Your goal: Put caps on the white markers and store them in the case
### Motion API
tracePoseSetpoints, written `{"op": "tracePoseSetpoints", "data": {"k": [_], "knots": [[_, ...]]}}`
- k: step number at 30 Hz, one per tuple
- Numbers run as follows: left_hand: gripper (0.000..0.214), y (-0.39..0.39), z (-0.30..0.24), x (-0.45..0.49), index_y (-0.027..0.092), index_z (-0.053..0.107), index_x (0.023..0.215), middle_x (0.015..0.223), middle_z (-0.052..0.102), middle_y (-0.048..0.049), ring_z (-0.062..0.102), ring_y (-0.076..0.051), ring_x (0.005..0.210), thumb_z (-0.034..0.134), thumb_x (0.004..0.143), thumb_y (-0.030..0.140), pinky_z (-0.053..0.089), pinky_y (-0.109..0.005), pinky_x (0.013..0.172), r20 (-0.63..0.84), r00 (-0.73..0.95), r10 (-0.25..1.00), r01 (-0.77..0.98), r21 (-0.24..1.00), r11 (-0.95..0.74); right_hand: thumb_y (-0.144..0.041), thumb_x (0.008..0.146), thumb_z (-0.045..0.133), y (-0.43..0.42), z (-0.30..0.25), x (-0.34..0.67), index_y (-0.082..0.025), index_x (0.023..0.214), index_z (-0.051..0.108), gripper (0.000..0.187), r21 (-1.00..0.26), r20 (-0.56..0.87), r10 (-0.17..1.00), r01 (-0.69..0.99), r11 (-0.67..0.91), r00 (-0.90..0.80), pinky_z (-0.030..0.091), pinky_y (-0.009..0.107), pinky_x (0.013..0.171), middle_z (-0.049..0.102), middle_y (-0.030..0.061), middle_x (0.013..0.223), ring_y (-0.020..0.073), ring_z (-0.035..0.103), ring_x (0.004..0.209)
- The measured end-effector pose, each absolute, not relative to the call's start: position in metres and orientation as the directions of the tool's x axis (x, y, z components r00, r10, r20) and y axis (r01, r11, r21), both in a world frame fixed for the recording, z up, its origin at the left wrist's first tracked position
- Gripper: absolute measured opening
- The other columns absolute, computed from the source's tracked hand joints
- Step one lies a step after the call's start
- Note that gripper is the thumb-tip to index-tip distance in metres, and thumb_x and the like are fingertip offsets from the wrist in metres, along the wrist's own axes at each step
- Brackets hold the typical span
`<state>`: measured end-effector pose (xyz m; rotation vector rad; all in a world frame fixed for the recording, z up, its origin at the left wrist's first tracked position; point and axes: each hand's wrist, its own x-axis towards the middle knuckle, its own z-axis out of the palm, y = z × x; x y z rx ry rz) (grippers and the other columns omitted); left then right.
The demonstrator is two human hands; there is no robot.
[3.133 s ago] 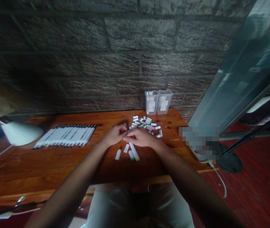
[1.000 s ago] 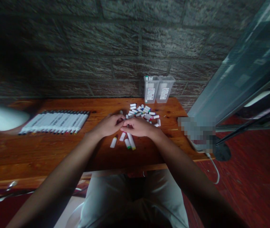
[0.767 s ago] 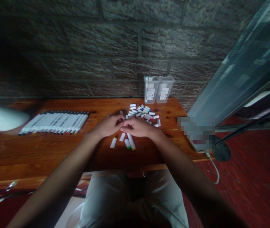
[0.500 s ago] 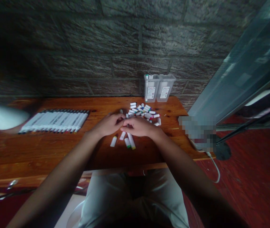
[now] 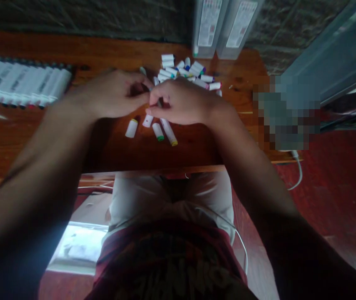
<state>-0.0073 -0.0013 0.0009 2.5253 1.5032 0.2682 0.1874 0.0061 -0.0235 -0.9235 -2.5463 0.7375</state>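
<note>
A person's left hand and right hand come together over a wooden bench; from here I can't make out what they hold, if anything. White markers line up at left, short white pieces heap beyond, and two clear containers stand by the wall.

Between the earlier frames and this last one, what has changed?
Mainly the view: it has tipped downward, bringing the shirt into sight and cutting off the tops of the clear containers. The left hand and right hand remain together; any change of grip is hidden. The loose caps and marker row look unmoved.
</note>
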Motion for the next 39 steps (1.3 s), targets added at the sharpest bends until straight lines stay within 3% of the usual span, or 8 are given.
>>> {"op": "tracePoseSetpoints", "data": {"k": [3, 7, 13, 17, 23, 32, 36, 39], "knots": [[0.046, -0.003, 0.003, -0.009, 0.012, 0.063, 0.121, 0.089, 0.064, 0.0014, 0.068, -0.020, 0.089, 0.049, 0.091, 0.044, 0.046, -0.038, 0.089, 0.027, 0.498, 0.867, 0.833, 0.262, -0.487, -0.037, 0.100, 0.038, -0.001, -0.021, 0.184, -0.009, 0.094, 0.069, 0.042, -0.565, 0.134, 0.659, 0.489, 0.664, -0.740, 0.029, 0.026, 0.075, 0.056, -0.0039, 0.081, 0.0121, 0.060, 0.092], [0.034, 0.000, -0.004, -0.008, 0.010, 0.066, 0.112, 0.086, 0.067, -0.0009, 0.065, -0.016, 0.078, 0.050, 0.090, 0.032, 0.048, -0.030, 0.081, 0.081, 0.531, 0.843, 0.749, 0.421, -0.512, -0.029, 0.092, 0.060, -0.013, -0.007, 0.181, -0.009, 0.088, 0.070, 0.022, -0.520, 0.113, 0.661, 0.522, 0.676, -0.742, 0.032, 0.025, 0.069, 0.058, -0.0020, 0.074, 0.0103, 0.057, 0.076], [0.019, 0.000, -0.006, -0.009, 0.015, 0.067, 0.099, 0.081, 0.070, -0.0025, 0.061, -0.014, 0.072, 0.055, 0.089, 0.027, 0.045, -0.024, 0.068, 0.161, 0.553, 0.817, 0.654, 0.523, -0.546, -0.023, 0.090, 0.063, -0.017, -0.001, 0.183, -0.016, 0.090, 0.072, 0.011, -0.560, 0.139, 0.697, 0.524, 0.641, -0.704, 0.038, 0.025, 0.067, 0.071, 0.0024, 0.081, 0.0129, 0.060, 0.072], [0.022, -0.004, -0.005, -0.011, 0.016, 0.065, 0.081, 0.075, 0.068, -0.0025, 0.059, -0.014, 0.067, 0.051, 0.093, 0.028, 0.040, -0.024, 0.063, 0.207, 0.476, 0.855, 0.710, 0.484, -0.512, -0.026, 0.088, 0.066, -0.014, -0.005, 0.184, -0.020, 0.085, 0.072, 0.009, -0.565, 0.148, 0.761, 0.578, 0.589, -0.631, 0.040, 0.025, 0.065, 0.072, 0.0012, 0.074, 0.0148, 0.063, 0.069], [0.033, -0.005, -0.006, -0.013, 0.017, 0.063, 0.072, 0.062, 0.061, 0.0003, 0.052, -0.012, 0.057, 0.049, 0.095, 0.036, 0.033, -0.024, 0.056, 0.252, 0.475, 0.843, 0.713, 0.451, -0.537, -0.027, 0.085, 0.067, -0.007, -0.008, 0.185, -0.019, 0.081, 0.069, 0.009, -0.537, 0.216, 0.847, 0.665, 0.518, -0.486, 0.042, 0.027, 0.065, 0.072, 0.0027, 0.073, 0.0175, 0.066, 0.069], [0.040, -0.013, 0.004, -0.024, 0.016, 0.056, 0.051, 0.044, 0.046, 0.0047, 0.036, -0.008, 0.045, 0.061, 0.085, 0.035, 0.027, -0.024, 0.050, 0.176, 0.595, 0.784, 0.654, 0.460, -0.600, -0.021, 0.080, 0.067, -0.006, -0.008, 0.183, -0.020, 0.086, 0.062, 0.008, -0.522, 0.251, 0.886, 0.717, 0.462, -0.389, 0.045, 0.026, 0.068, 0.072, 0.0031, 0.075, 0.0181, 0.067, 0.072], [0.039, -0.018, 0.006, -0.026, 0.016, 0.067, 0.056, 0.047, 0.059, 0.0027, 0.043, -0.008, 0.042, 0.065, 0.081, 0.047, 0.028, -0.022, 0.045, 0.021, 0.628, 0.778, 0.648, 0.539, -0.538, -0.019, 0.078, 0.065, -0.007, -0.007, 0.183, -0.020, 0.089, 0.061, 0.012, -0.513, 0.261, 0.892, 0.730, 0.453, -0.370, 0.046, 0.027, 0.071, 0.073, 0.0049, 0.079, 0.0197, 0.068, 0.076], [0.028, -0.018, 0.004, -0.029, 0.017, 0.070, 0.057, 0.050, 0.063, 0.0019, 0.048, -0.009, 0.043, 0.067, 0.077, 0.037, 0.030, -0.021, 0.045, -0.054, 0.596, 0.801, 0.690, 0.545, -0.477, -0.018, 0.077, 0.065, -0.007, -0.007, 0.184, -0.020, 0.087, 0.060, 0.010, -0.515, 0.260, 0.891, 0.728, 0.454, -0.372, 0.046, 0.027, 0.071, 0.073, 0.0050, 0.079, 0.0196, 0.068, 0.076]]}}
